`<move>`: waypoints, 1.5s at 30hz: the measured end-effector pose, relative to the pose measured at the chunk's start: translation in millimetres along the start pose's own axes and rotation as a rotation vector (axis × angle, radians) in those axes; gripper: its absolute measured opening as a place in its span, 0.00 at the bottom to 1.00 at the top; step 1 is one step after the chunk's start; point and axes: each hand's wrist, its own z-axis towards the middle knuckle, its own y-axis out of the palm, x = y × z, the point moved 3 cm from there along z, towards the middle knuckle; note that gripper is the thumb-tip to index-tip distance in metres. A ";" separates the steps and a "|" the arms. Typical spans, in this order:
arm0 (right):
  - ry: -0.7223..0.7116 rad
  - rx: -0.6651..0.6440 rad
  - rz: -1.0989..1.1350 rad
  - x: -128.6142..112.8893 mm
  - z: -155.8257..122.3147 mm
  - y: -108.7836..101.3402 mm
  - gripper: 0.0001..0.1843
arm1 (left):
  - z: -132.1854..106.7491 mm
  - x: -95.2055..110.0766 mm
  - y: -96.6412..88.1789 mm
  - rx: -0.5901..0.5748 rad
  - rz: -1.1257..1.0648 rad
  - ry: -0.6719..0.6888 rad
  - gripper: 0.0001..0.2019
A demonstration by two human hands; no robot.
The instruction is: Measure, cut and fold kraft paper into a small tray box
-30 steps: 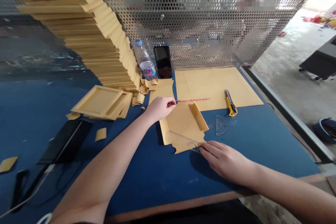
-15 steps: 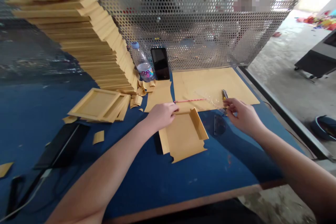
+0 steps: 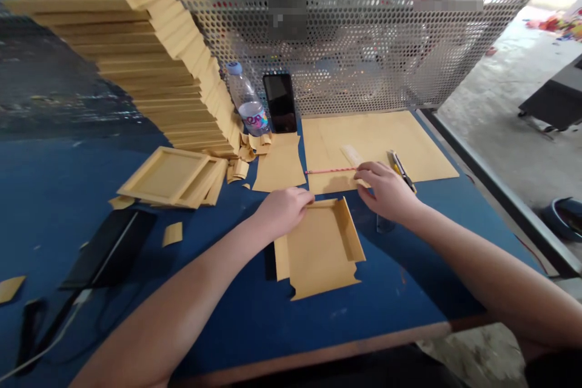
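Observation:
A part-folded brown cardboard tray [image 3: 318, 248] lies before me, its far and right walls standing up and its near flap flat with notched corners. My left hand [image 3: 284, 209] is closed on the tray's far left corner. To the right, my right hand [image 3: 384, 191] hovers with fingers apart at the right end of a pink patterned pencil [image 3: 330, 171]. A clear plastic strip [image 3: 351, 154] lies just beyond those fingertips. The utility knife [image 3: 402, 171] rests on the large cardboard sheet [image 3: 427, 145], right of that hand. Partly under the hand is a small dark transparent piece [image 3: 385, 224].
A tall, leaning stack of cardboard trays [image 3: 173, 73] stands at the back left. Near it are a water bottle [image 3: 250, 103], an upright phone [image 3: 280, 103], loose trays [image 3: 166, 176] and cardboard scraps [image 3: 239, 170]. A black case [image 3: 107, 248] lies left. Perforated metal mesh [image 3: 345, 66] borders the back.
My right hand has let go of the utility knife, leaving it on the sheet, and moved left to the pencil. My left hand stays at the tray's far left corner.

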 end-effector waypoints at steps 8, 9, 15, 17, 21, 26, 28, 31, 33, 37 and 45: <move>-0.099 -0.255 0.065 -50.8 22.5 40.6 0.08 | 4.1 6.5 6.1 0.015 -0.003 -0.037 0.17; -0.084 -0.255 0.065 -49.8 23.3 44.0 0.06 | 3.7 6.7 6.3 0.019 -0.007 -0.040 0.17; -0.057 -0.256 0.152 -44.4 19.8 45.8 0.04 | 3.1 6.2 4.1 0.012 -0.063 -0.010 0.16; -0.057 -0.258 0.185 -44.0 18.9 44.1 0.07 | 3.4 6.4 3.5 0.005 -0.078 -0.010 0.16; -0.056 -0.250 0.215 -42.8 18.3 42.7 0.14 | 4.0 6.4 4.0 -0.008 -0.088 -0.032 0.16; -0.072 -0.258 0.182 -42.6 17.3 46.1 0.15 | 4.4 5.2 4.0 -0.029 -0.090 -0.030 0.16; -0.083 -0.266 0.163 -43.1 17.3 47.8 0.14 | 4.3 4.8 3.6 -0.031 -0.087 -0.018 0.16; -0.104 -0.278 0.146 -43.2 17.9 48.6 0.16 | 4.4 4.0 3.6 -0.027 -0.075 0.001 0.16; -0.111 -0.275 0.142 -42.5 18.0 47.7 0.16 | 4.7 2.9 4.0 -0.022 -0.069 0.014 0.16; -0.121 -0.253 0.150 -40.3 17.3 46.2 0.16 | 4.9 1.3 4.9 -0.012 -0.072 0.052 0.15; -0.185 -0.175 0.144 -42.2 17.2 41.6 0.14 | 4.9 5.4 7.7 0.019 -0.075 0.115 0.15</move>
